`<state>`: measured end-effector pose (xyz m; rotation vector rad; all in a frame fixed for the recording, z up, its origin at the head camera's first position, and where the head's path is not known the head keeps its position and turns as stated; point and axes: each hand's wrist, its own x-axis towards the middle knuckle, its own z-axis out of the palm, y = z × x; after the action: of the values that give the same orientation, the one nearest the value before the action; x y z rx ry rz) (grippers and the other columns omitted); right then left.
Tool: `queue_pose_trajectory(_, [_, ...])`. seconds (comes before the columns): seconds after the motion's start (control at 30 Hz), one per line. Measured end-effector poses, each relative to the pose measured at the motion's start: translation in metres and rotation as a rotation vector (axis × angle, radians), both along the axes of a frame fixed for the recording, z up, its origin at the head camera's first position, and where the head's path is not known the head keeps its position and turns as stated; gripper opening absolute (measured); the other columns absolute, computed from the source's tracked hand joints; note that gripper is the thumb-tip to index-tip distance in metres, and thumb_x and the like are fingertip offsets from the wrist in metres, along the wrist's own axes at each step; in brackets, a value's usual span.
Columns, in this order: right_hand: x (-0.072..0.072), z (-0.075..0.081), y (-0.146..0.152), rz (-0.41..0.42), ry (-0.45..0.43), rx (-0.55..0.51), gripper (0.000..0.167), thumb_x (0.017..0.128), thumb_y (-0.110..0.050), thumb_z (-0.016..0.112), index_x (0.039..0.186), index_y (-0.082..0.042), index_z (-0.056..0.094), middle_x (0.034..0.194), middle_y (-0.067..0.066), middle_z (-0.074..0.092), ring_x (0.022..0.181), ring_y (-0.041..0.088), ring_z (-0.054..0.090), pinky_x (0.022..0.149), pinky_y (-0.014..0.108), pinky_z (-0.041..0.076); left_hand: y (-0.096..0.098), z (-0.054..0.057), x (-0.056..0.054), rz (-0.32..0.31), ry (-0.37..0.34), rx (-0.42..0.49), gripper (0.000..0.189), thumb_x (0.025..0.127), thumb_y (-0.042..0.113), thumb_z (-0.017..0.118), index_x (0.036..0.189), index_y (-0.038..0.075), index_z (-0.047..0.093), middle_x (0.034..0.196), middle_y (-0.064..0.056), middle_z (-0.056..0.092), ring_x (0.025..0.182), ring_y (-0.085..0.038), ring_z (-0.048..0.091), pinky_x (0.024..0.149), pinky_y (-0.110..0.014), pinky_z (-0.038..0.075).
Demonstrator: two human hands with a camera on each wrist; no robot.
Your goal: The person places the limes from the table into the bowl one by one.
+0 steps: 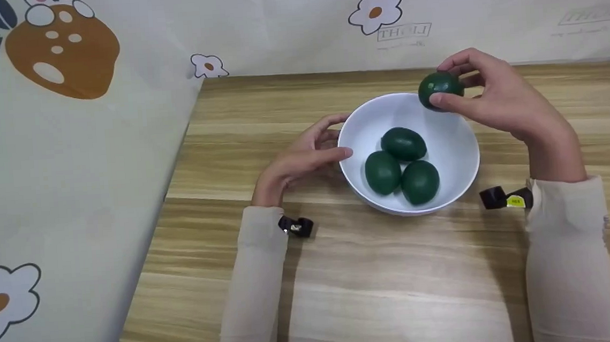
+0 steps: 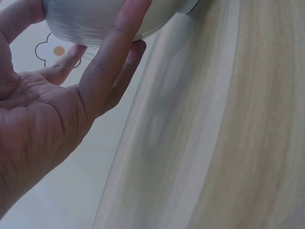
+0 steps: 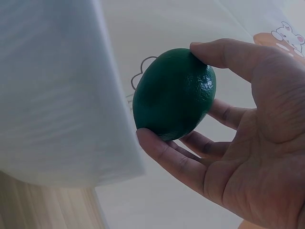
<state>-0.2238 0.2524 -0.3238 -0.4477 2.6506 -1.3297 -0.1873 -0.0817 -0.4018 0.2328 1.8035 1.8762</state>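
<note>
A white bowl (image 1: 451, 144) stands on the table with three dark green, egg-shaped fruits (image 1: 403, 143) lying together inside it. My left hand (image 1: 309, 152) holds the bowl at its left side, thumb over the rim. In the left wrist view, the fingers of this hand (image 2: 57, 105) lie along the bowl's ribbed outer wall (image 2: 90, 19). Above the far right part of the rim, my right hand (image 1: 504, 95) pinches another dark green, egg-shaped fruit (image 1: 440, 89). The right wrist view shows this glossy fruit (image 3: 174, 95) between thumb and fingertips, beside the bowl's wall (image 3: 57, 95).
The wooden table (image 1: 399, 293) reaches back to a wall covering (image 1: 273, 23) printed with flowers and strawberries. Its left edge runs beside the same pale covering. Small black devices (image 1: 297, 227) are worn at both wrists, over beige sleeves (image 1: 571, 259).
</note>
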Motion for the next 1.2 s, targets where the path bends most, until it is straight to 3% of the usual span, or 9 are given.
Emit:
queue_pose_trajectory(0.37, [0.0026,0.0027,-0.0055,0.018,-0.001,0.024,0.053,0.095,-0.036,0.079,0.14,-0.016,0.058,0.138,0.009,0.058,0.127,0.04,0.056,0.083,0.021,0.048,0.0003,0.0017,0.0001,0.001,-0.008,0.006,0.073,0.094,0.009,0.073,0.159,0.022,0.043,0.15,-0.015,0.057,0.118,-0.026,0.068,0.084,-0.044,0.065])
queue_pose_trajectory(0.7, [0.0062,0.0063,-0.0058,0.048,0.008,0.013,0.052,0.094,-0.032,0.081,0.139,-0.014,0.059,0.135,0.009,0.059,0.124,0.038,0.055,0.076,0.012,0.051,0.0018,0.0013,-0.0009,0.003,-0.004,-0.007,0.071,0.095,0.01,0.074,0.158,0.023,0.045,0.149,-0.014,0.059,0.117,-0.026,0.069,0.084,-0.041,0.064])
queue_pose_trajectory(0.87, [0.0075,0.0078,-0.0057,0.054,0.022,0.023,0.052,0.093,-0.031,0.082,0.138,-0.015,0.061,0.134,0.008,0.06,0.121,0.034,0.056,0.076,0.012,0.051,0.0025,0.0001,-0.0018,0.008,0.016,-0.014,0.07,0.094,0.009,0.074,0.157,0.021,0.046,0.146,-0.015,0.061,0.117,-0.025,0.069,0.084,-0.039,0.064])
queue_pose_trajectory(1.2, [0.0093,0.0088,-0.007,0.071,0.006,0.041,0.052,0.094,-0.032,0.081,0.139,-0.015,0.06,0.137,0.011,0.06,0.125,0.041,0.055,0.077,0.012,0.05,0.0014,0.0002,-0.001,0.011,0.025,-0.021,0.071,0.094,0.01,0.076,0.157,0.022,0.046,0.146,-0.015,0.061,0.117,-0.026,0.068,0.085,-0.037,0.063])
